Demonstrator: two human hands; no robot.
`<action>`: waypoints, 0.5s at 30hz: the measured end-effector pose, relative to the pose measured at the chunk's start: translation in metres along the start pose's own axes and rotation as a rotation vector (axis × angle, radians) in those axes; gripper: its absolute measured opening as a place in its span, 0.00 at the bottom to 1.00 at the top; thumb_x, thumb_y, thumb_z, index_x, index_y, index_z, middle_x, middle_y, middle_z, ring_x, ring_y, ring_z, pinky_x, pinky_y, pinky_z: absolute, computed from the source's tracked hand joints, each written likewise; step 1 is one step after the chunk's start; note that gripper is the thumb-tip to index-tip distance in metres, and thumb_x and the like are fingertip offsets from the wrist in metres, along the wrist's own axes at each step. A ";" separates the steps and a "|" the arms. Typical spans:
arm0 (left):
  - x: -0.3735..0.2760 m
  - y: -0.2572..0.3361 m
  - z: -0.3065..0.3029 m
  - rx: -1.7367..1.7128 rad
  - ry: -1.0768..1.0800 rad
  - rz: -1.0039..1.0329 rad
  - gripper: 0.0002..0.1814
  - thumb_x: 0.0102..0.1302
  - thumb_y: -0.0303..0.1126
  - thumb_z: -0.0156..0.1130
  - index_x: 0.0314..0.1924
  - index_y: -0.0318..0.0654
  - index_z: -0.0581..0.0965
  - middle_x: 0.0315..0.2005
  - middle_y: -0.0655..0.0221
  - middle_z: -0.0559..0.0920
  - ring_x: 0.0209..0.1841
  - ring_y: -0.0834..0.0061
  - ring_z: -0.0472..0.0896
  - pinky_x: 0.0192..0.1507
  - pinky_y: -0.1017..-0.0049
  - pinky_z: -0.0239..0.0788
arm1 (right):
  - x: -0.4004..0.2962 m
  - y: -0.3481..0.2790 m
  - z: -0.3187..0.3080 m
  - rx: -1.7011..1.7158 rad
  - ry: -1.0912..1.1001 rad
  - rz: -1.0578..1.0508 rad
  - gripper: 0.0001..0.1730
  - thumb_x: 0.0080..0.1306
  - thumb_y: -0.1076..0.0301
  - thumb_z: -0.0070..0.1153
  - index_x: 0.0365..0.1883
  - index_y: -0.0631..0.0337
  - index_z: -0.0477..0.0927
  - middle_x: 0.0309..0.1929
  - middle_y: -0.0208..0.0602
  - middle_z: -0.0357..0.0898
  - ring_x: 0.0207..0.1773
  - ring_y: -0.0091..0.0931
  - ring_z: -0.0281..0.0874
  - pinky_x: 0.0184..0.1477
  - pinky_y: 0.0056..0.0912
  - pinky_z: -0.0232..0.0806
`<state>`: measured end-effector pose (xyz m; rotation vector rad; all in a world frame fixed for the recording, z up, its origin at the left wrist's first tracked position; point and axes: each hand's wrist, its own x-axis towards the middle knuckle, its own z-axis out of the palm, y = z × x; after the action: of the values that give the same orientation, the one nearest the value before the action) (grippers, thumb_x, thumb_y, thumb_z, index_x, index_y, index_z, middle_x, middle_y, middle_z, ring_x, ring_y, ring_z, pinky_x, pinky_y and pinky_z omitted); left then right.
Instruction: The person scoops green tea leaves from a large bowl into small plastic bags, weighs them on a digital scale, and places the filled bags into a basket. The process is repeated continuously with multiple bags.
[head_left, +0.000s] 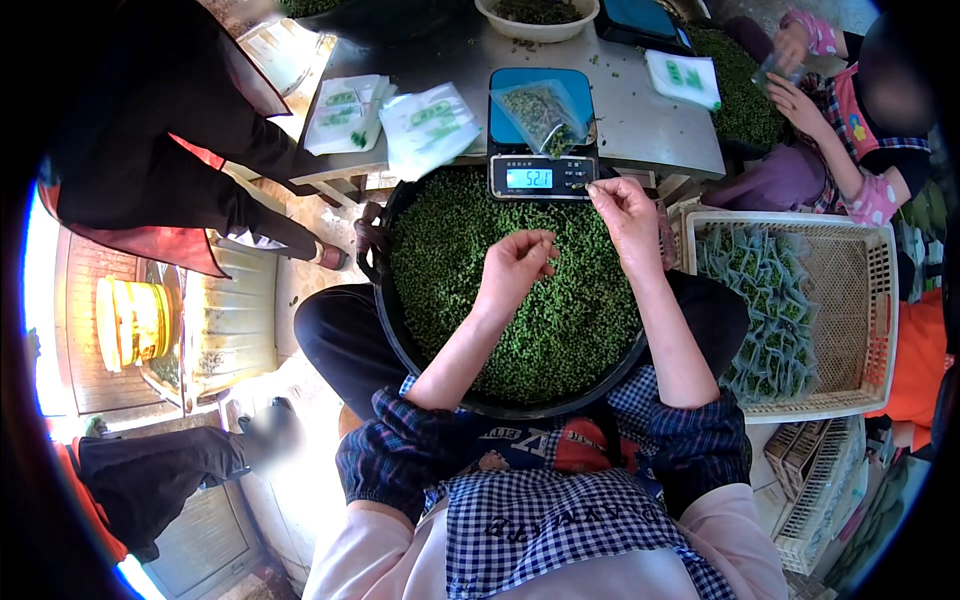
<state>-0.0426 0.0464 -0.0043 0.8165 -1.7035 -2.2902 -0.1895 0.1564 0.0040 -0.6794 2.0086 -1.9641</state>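
Note:
A big black tub (450, 315) of small green berries on stems, likely green peppercorns, stands between my knees. Over its middle is my left hand (521, 266), fingers curled; whether it holds anything cannot be told. My right hand (622, 217) is pinched on a small bit of the green berries (583, 186) beside the display of a digital scale (498, 105). A clear plastic bag (544, 112) partly filled with berries lies on the scale's blue plate, its open end towards me, with some berries at its mouth.
Stacks of printed plastic bags (345, 112) lie on the metal table (637, 135), and a white bowl (536, 28) stands at its back. To my right is a white crate (840, 409) with filled bags (772, 322). A co-worker (847, 142) sits at right; another person (150, 150) stands at left.

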 end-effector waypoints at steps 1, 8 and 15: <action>0.003 0.006 0.002 -0.025 0.037 0.041 0.14 0.69 0.32 0.58 0.51 0.35 0.77 0.35 0.72 0.82 0.29 0.85 0.78 0.34 0.84 0.70 | -0.002 -0.003 0.001 0.005 -0.011 0.004 0.08 0.61 0.70 0.63 0.32 0.66 0.81 0.32 0.25 0.68 0.29 0.14 0.62 0.33 0.18 0.59; 0.024 0.032 0.016 -0.117 0.066 0.195 0.13 0.64 0.33 0.64 0.45 0.33 0.79 0.33 0.70 0.82 0.30 0.84 0.79 0.33 0.83 0.70 | -0.013 -0.020 0.014 -0.067 -0.066 -0.104 0.05 0.60 0.75 0.61 0.28 0.67 0.77 0.32 0.25 0.67 0.29 0.14 0.64 0.32 0.18 0.60; -0.011 0.005 -0.011 0.757 -0.077 0.462 0.19 0.62 0.33 0.64 0.51 0.31 0.77 0.37 0.65 0.84 0.33 0.72 0.81 0.41 0.74 0.74 | -0.011 0.006 -0.005 -0.070 0.113 -0.145 0.06 0.56 0.76 0.61 0.25 0.64 0.75 0.30 0.26 0.65 0.27 0.15 0.60 0.29 0.19 0.57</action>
<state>-0.0290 0.0409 0.0017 0.3565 -2.5071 -1.3830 -0.1836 0.1654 -0.0033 -0.7665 2.1587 -2.0645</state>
